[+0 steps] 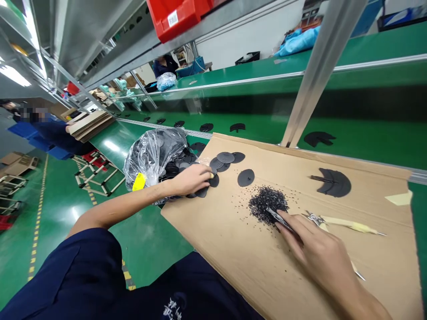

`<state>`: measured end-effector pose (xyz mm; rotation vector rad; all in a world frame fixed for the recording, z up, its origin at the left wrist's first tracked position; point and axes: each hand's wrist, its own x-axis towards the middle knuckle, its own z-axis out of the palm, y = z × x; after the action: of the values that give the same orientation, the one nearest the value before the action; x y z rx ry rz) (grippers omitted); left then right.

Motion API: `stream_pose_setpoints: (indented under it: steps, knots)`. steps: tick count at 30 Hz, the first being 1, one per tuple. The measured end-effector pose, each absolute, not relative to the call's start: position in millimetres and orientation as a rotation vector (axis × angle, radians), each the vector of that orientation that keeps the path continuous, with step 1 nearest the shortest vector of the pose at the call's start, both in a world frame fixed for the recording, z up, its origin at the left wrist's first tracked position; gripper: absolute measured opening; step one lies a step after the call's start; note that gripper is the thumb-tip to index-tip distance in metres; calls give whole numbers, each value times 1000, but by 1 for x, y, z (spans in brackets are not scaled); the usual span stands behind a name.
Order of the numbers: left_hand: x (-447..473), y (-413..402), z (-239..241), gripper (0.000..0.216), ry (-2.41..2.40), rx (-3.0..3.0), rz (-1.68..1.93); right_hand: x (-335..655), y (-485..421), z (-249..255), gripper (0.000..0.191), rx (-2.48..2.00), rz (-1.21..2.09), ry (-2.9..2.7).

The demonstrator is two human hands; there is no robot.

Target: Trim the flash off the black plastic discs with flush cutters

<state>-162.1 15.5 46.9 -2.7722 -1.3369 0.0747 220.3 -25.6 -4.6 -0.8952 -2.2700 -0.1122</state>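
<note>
My left hand [196, 178] has its fingers bent down at a black disc [214, 180], at the edge of the cardboard sheet [213, 231]; the fingertips are partly hidden. Beside it, a clear plastic bag [140, 153] spills many black discs. My right hand [316, 244] grips a slim silver tool [282, 220], apparently tweezers, with its tip over a pile of small black bits [267, 200]. Several overlapping discs [226, 157] and a single disc [246, 178] lie between the hands. Right of the pile rests a metal tool with a yellowish handle [350, 223].
A notched black disc [333, 182] lies at the cardboard's far right. Behind runs a green conveyor [260, 120] carrying spaced black pieces [238, 127]. A metal post [320, 75] rises at the sheet's back edge; a red bin [180, 15] hangs overhead. Co-workers sit farther off.
</note>
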Motion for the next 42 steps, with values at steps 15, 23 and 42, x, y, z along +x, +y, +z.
stream_pose_setpoints:
  steps: [15, 23, 42]
  knots:
    - [-228, -11, 91, 102, -1958, -2384, 1243, 216, -25, -6, 23, -877, -108, -2252]
    - [-224, -10, 92, 67, -2020, -2267, 910, 218, -25, -8, 26, -920, -57, -2277]
    - [-229, -67, 127, 19, -1589, -2324, 951, 218, -27, -11, 27, -926, -41, -2265]
